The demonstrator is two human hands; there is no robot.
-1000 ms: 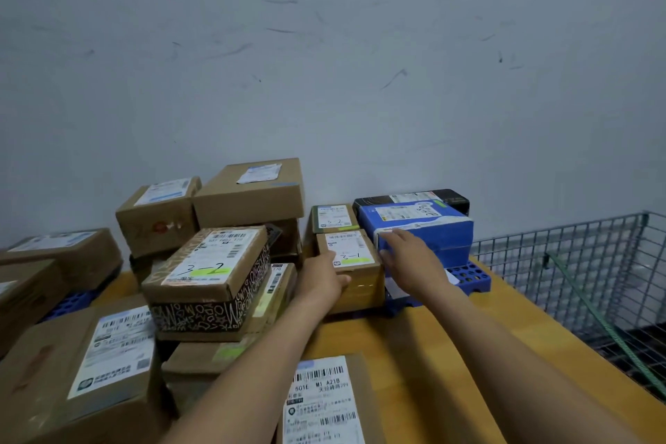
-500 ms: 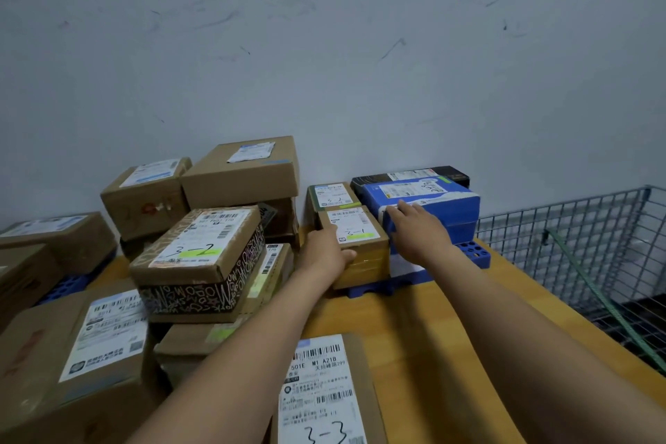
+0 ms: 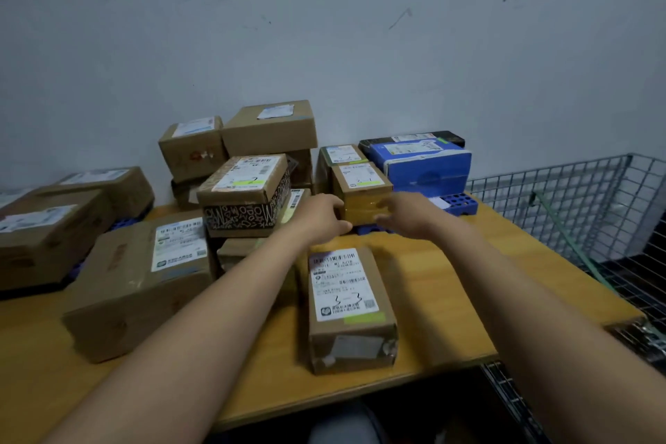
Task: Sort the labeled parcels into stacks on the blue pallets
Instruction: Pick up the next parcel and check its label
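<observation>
A taped box (image 3: 361, 187) is seen standing on the blue pallet (image 3: 463, 202). The left hand (image 3: 320, 216) is held against the box's left side with fingers curled. Whether the box is gripped cannot be told through the blur. The right hand (image 3: 407, 214) is held at the box's lower front, fingers loosely relaxed, nothing grasped. A blue box (image 3: 425, 166) is stacked just right of the taped box. A patterned box (image 3: 245, 198) is set left of it, and a parcel (image 3: 347, 299) is laid on the table (image 3: 421, 299) in front of it.
</observation>
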